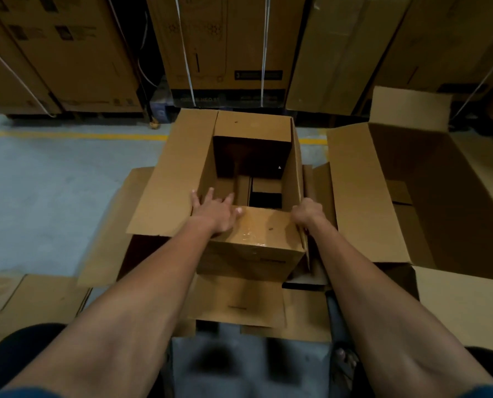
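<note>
Head view looked down on an open cardboard box (253, 245) standing on flattened cardboard sheets (239, 303) on the grey floor (52, 196). The left hand (215, 212) lay spread and straight-fingered over the box's near left corner, fingers pointing inside, gripping nothing. The right hand (307, 215) curled round the near right corner, clutching the box wall. The box's wide left flap (167, 182) stuck out sideways. A larger open carton (363, 196) crowded just beside its right side. Tall strapped cartons (228, 47) walled off the back, beyond a yellow floor line (75, 135).
</note>
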The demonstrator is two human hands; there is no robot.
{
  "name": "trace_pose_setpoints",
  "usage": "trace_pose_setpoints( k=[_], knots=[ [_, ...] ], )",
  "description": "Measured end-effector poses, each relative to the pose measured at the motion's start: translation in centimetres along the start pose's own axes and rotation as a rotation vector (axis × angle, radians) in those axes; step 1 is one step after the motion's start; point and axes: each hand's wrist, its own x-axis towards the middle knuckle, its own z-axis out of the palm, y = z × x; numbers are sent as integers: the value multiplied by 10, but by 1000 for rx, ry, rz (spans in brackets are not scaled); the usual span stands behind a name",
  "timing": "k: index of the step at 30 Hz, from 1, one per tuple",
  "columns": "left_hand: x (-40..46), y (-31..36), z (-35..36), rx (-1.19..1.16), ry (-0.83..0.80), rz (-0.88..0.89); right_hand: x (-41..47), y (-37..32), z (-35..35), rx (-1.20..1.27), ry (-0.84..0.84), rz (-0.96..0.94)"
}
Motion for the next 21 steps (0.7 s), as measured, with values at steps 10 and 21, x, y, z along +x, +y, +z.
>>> trace_pose_setpoints(
  k=[10, 21],
  knots=[
    [-41, -10, -125, -403, -130, -25, 17, 35, -15, 646, -372, 175],
    [-78, 23, -7, 0, -161, 220, -6, 28, 5, 296, -218, 26]
  ],
)
